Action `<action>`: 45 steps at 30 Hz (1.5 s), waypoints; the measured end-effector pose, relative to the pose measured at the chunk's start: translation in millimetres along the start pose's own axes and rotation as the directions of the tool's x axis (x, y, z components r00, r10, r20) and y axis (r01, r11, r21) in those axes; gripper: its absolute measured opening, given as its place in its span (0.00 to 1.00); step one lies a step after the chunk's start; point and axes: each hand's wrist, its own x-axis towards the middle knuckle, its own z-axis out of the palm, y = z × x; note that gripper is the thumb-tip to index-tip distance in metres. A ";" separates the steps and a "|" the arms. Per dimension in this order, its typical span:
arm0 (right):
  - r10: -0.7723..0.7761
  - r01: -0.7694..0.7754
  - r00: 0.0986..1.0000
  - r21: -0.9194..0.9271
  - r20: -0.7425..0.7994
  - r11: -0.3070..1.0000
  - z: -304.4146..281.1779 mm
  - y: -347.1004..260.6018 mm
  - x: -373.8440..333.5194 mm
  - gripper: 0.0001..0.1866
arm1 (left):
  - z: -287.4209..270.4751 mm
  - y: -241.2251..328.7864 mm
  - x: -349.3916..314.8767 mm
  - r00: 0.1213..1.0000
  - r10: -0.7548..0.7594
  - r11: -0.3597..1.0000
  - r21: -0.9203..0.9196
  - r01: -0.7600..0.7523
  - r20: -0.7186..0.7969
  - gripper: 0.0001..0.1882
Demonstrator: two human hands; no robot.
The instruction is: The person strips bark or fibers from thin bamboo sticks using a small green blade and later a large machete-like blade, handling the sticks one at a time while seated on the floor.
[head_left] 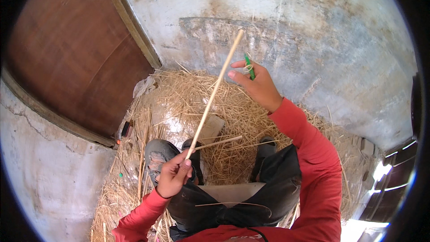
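Observation:
My left hand point(174, 175) is closed around the lower end of a long, pale wooden stick point(215, 90), which slants up and to the right. A shorter pale strip point(219, 142) reaches out beside that hand; I cannot tell whether the fingers hold it too. Close to the stick's upper part is my right hand point(260, 85), thumb and forefinger stretched toward the stick without visibly touching it. A slim green tool point(250, 68) sits in its fingers, a thin pale curl looped around it. Its exact kind is unclear.
Loose straw-like shavings point(237, 161) cover the floor around my feet. A flat pale block point(211, 129) lies ahead of my shoes. A stained wall point(286, 27) rises in front, with a brown door panel point(76, 49) at the left. A thin strip point(224, 204) rests across my lap.

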 end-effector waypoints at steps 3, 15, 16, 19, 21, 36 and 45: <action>-0.042 0.041 0.998 -0.010 -0.043 0.999 8.7 13.1 5.0 0.16 | 5.7 -2.9 7.2 0.997 0.021 0.998 0.061 -0.026 0.081 0.23; -0.202 0.281 0.959 -0.546 0.201 0.789 57.7 12.3 -23.5 0.25 | 3.3 18.5 106.6 0.968 0.246 0.968 0.074 -0.241 -0.055 0.19; -0.178 0.263 0.963 -0.580 0.201 0.771 56.9 12.6 -22.8 0.25 | 3.4 12.9 108.3 0.968 0.228 0.973 0.040 -0.225 -0.101 0.18; -0.056 0.198 0.972 -0.676 0.226 0.710 56.3 18.7 -17.5 0.26 | 5.7 4.0 104.5 0.970 0.205 0.974 0.126 -0.189 -0.129 0.18; -0.079 0.157 0.986 -0.681 0.144 0.716 47.0 32.5 -0.3 0.27 | 7.0 -16.7 105.7 0.955 0.259 0.959 0.158 -0.236 -0.144 0.18; -0.104 -0.044 0.983 -0.740 -0.152 0.671 -27.9 101.6 87.3 0.26 | -16.1 -23.6 87.4 0.965 0.259 0.957 0.150 -0.249 -0.047 0.17; 0.081 -0.082 0.997 -0.338 -0.017 0.938 -5.5 67.0 38.0 0.22 | -39.9 -10.2 91.9 0.998 0.063 0.968 -0.242 -0.063 -0.008 0.19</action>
